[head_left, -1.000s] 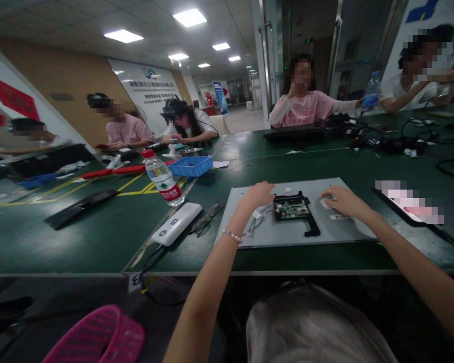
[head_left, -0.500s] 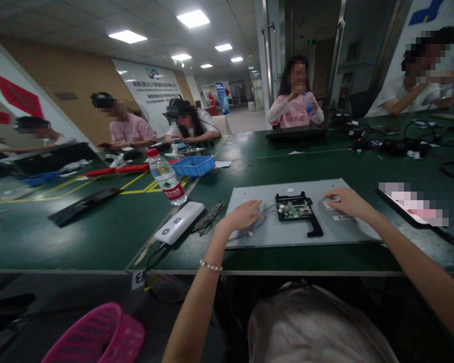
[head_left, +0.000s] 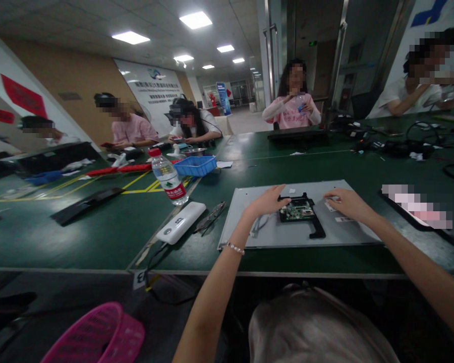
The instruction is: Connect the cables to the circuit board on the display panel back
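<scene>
The flat grey metal-looking panel [head_left: 268,239] lies before the person, bearing a black plastic bracket [head_left: 318,234]. The left hand [head_left: 265,202], thumb and fingers parted, is at its corner; the right hand [head_left: 346,201] curls (holding anything? cannot tell). The green circuit board [head_left: 302,212] looks seated, the thin grey cables [head_left: 260,224] unsecured.

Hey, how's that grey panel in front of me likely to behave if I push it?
The grey panel will probably stay stiff, since it lies flat with straight edges. It may slide easily, as the table looks smooth and shiny. The circuit board on it could be fragile: its components look exposed.
</scene>
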Demonstrator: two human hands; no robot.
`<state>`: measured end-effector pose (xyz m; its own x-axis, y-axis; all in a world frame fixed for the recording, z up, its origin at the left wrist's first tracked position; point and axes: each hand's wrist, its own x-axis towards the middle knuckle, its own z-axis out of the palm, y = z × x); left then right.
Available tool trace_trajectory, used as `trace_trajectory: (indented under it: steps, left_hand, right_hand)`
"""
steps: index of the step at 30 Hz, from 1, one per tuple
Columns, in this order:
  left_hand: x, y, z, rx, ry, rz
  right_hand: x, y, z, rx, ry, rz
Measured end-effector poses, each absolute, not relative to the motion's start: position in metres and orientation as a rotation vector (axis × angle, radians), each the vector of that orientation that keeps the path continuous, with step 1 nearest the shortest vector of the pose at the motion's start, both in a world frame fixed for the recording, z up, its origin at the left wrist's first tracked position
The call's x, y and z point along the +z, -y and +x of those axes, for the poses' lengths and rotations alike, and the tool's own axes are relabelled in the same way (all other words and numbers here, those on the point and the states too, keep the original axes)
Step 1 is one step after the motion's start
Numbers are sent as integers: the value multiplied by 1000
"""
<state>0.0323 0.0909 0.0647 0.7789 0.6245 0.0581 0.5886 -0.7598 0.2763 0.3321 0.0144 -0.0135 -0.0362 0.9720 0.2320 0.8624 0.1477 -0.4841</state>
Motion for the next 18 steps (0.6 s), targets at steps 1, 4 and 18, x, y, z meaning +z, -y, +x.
trace_trajectory:
  steps: [1,4,18]
  left_hand:
    - [62,-91,40,233,-954,2709]
    - [48,-92,54,308,-1029,2654]
    - [19,-86,54,466,-1097,2694]
  right_hand:
    - [-12,-13,330,275,1929,-1741]
    - [-5,-11,323,246,1935,-1725]
    - [27,-86,239,-115,2371,-1788]
